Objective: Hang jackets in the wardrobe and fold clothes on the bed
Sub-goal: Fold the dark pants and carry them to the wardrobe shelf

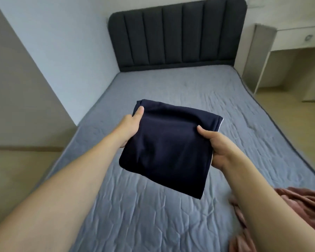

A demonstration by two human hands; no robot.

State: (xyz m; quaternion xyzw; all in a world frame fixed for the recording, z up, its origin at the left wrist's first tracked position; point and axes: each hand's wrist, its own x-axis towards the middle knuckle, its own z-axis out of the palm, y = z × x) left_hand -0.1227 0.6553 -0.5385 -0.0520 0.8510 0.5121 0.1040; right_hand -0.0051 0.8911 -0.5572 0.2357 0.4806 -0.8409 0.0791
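Observation:
A folded navy garment (169, 148) hangs in the air above the grey-blue quilted bed (198, 91). My left hand (130, 127) grips its left edge, thumb on top and fingers hidden underneath. My right hand (216, 146) grips its right edge the same way, thumb on top. The garment is a compact square with a thin white trim showing along its right side. A crumpled rust-pink garment (302, 202) lies on the bed at the lower right, partly behind my right forearm.
A dark padded headboard (176, 33) stands at the far end of the bed. A white desk (287, 42) sits to the right of it. Pale walls run along the left side, with wooden floor (16, 170) beside the bed.

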